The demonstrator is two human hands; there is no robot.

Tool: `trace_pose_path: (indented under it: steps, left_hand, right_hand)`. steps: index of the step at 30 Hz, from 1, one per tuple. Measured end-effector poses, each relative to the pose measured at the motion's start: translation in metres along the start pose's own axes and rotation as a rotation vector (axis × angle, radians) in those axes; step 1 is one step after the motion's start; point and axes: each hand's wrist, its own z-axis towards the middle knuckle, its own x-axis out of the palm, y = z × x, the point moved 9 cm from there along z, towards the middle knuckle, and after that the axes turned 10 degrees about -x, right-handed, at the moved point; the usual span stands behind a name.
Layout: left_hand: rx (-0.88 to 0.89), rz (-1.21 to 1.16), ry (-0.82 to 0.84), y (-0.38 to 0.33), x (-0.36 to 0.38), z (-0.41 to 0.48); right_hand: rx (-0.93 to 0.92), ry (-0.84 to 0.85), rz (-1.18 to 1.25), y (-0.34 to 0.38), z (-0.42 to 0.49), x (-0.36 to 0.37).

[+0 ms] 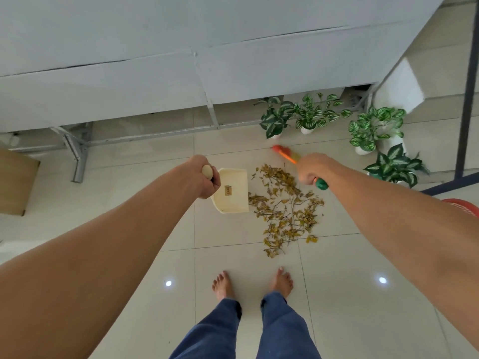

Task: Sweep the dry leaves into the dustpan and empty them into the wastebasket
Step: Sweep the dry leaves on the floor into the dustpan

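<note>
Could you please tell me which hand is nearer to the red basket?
Right. The right hand, gripping the broom, is left of the basket; the left hand, on the dustpan handle, is much farther left.

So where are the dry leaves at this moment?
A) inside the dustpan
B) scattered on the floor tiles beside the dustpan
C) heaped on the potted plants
B: the dry leaves lie scattered on the floor tiles beside the dustpan, whose pan holds only a small label, while the left hand grips its handle and the right hand grips the broom.
</note>
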Motion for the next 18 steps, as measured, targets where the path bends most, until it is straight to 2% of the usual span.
trace_pose_path:
  steps: [6, 13, 18]
  left_hand:
    - [0.001, 0.014, -0.001, -0.015, -0.019, 0.006]
    - [0.030, 0.003, -0.035, -0.032, -0.040, 0.000]
    - [0.034, 0.038, -0.073, -0.036, -0.059, -0.004]
  right_hand:
    - [0.054, 0.094, -0.047, 0.015, -0.021, 0.030]
    - [0.086, 0.034, -0.060, 0.032, -0.031, 0.018]
    - [0.087, 0.074, -0.049, 0.044, -0.013, 0.048]
